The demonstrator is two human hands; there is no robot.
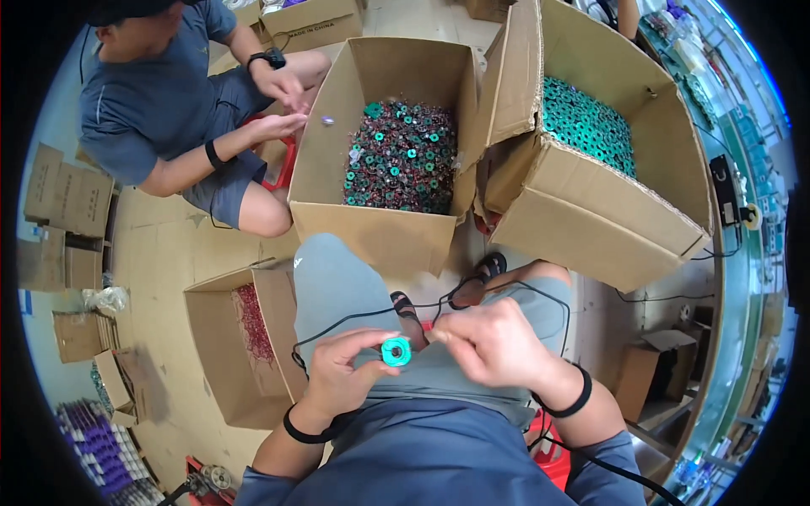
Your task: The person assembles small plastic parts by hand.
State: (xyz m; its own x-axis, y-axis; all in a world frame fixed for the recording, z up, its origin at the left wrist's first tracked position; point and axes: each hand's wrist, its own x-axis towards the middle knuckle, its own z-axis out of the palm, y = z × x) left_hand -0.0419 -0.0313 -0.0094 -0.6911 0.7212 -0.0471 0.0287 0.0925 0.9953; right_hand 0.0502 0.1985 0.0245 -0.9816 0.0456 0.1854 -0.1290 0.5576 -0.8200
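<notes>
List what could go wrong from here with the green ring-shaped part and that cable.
The green ring-shaped part is pinched between the thumb and fingers of the left hand, so it could slip and drop between the legs. The black cable loops loosely over the legs, near both hands, and might snag the right hand or its wrist.

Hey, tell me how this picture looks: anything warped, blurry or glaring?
In the head view, the long pale blue-green workbench bows along the right rim, and the corners fall to black; bluish glare edges the upper-right rim; in the same head view, the bare right hand looks slightly soft, while the small round teal piece in the left hand reads clearer.
</notes>
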